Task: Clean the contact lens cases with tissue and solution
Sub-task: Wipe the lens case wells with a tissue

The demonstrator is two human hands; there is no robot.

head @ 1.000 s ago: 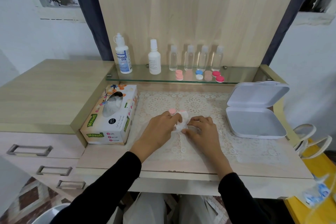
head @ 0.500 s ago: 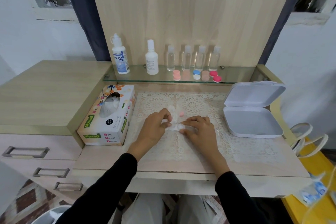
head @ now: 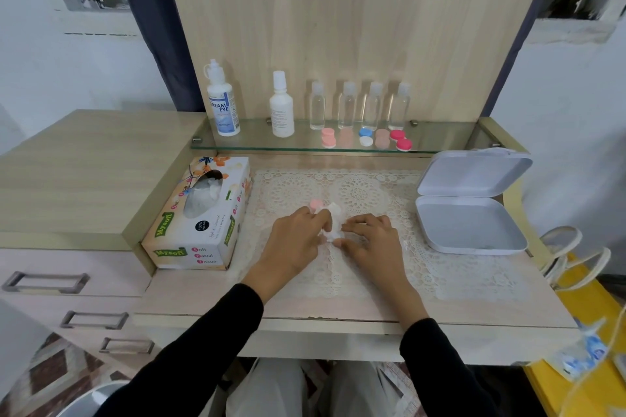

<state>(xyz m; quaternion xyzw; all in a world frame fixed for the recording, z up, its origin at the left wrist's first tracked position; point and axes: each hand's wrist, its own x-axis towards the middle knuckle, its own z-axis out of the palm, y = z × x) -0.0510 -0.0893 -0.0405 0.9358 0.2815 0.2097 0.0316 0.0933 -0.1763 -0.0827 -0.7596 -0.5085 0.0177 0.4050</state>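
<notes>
My left hand (head: 298, 237) and my right hand (head: 371, 240) meet over the lace mat (head: 440, 267). Between them is a crumpled white tissue (head: 333, 223), pinched by the left fingers. The right fingers press down beside it; what lies under them is hidden. A pink lens case cap (head: 316, 203) lies on the mat just beyond the left fingertips. Several more lens cases, pink (head: 328, 138), blue and white (head: 365, 137) and red (head: 400, 140), sit on the glass shelf (head: 440, 135). A solution bottle (head: 223, 100) stands at the shelf's left.
A tissue box (head: 203, 213) lies left of the mat. An open white hinged box (head: 471, 206) sits at the right. A white bottle (head: 281, 106) and several small clear bottles (head: 359, 105) stand on the shelf. Drawers are at lower left.
The left hand has shifted slightly, still working the tissue. The pink cap now shows beyond the left fingertips instead of between the hands. The right hand has stayed pressed on the mat.
</notes>
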